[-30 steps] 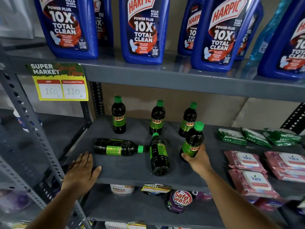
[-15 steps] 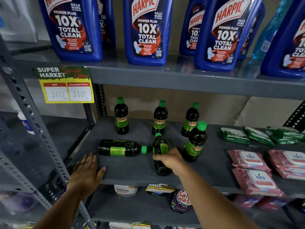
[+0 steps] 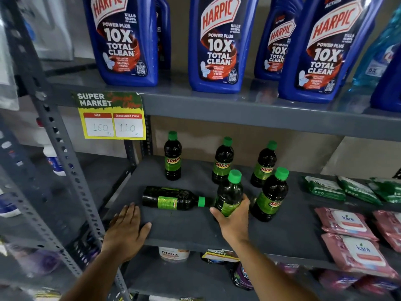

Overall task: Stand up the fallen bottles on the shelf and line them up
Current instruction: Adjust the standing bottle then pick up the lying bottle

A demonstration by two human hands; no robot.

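Dark bottles with green caps and green SUNNY labels stand on the grey middle shelf [image 3: 191,229]. Three stand upright along the back: left [image 3: 172,156], middle [image 3: 223,161], right [image 3: 264,165]. A fourth upright bottle [image 3: 271,195] stands nearer the front. My right hand [image 3: 233,222] is shut on another bottle [image 3: 230,193], holding it upright by its lower body just left of that one. One bottle [image 3: 171,198] still lies on its side, cap pointing right toward the held bottle. My left hand [image 3: 125,230] rests flat and open on the shelf's front edge.
Large blue Harpic bottles [image 3: 217,44] fill the shelf above. A yellow price tag [image 3: 112,118] hangs from that shelf's edge. Green packets [image 3: 323,187] and pink Kara wipe packs [image 3: 347,222] lie on the right of the middle shelf. A slotted metal upright [image 3: 58,148] runs down the left.
My right hand let go of the front right bottle, took hold of the fallen middle bottle and tipped it up to upright. The left hand stayed on the shelf edge.
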